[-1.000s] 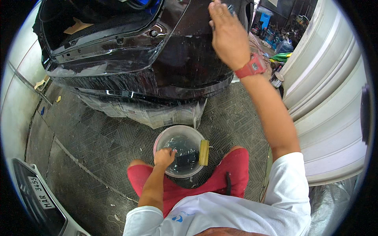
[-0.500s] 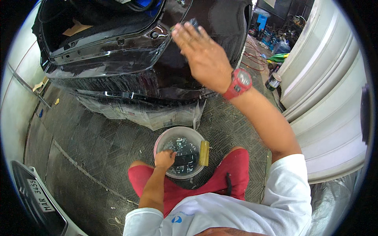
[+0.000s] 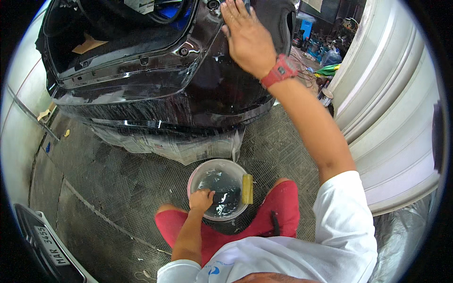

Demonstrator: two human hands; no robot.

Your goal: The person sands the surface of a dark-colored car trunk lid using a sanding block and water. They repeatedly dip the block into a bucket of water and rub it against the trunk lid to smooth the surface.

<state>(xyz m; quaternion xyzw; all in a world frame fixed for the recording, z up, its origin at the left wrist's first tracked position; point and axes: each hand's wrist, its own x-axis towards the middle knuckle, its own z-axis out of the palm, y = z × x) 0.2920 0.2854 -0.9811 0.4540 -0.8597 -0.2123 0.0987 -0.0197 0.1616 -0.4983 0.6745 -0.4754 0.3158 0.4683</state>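
Note:
My right hand (image 3: pixel 249 42), with a red watch on its wrist, lies with fingers extended on the glossy dark rear panel of a car (image 3: pixel 212 96). The edge of a dark grey pad (image 3: pixel 247 5) shows beside its fingers; the rest is hidden beneath them. Between my knees stands a whitish bucket (image 3: pixel 192 178) of murky water. My left hand (image 3: pixel 201 200) is closed inside its left side, near the water. A dark shape shows beside those fingers, but I cannot make out what they hold. A yellow oblong block (image 3: pixel 247 188) rests against the bucket's right rim.
Newspaper masking (image 3: pixel 184 146) hangs below the car's rear. White panels (image 3: pixel 391 118) line the right side; clutter (image 3: pixel 325 49) lies beyond them. Another vehicle's corner (image 3: pixel 47 236) shows at lower left. The floor (image 3: pixel 127 179) is dark and textured.
My right hand has slid up and away along the car panel. My left hand stays at the bucket, shifted slightly in view. The whole view has moved a little.

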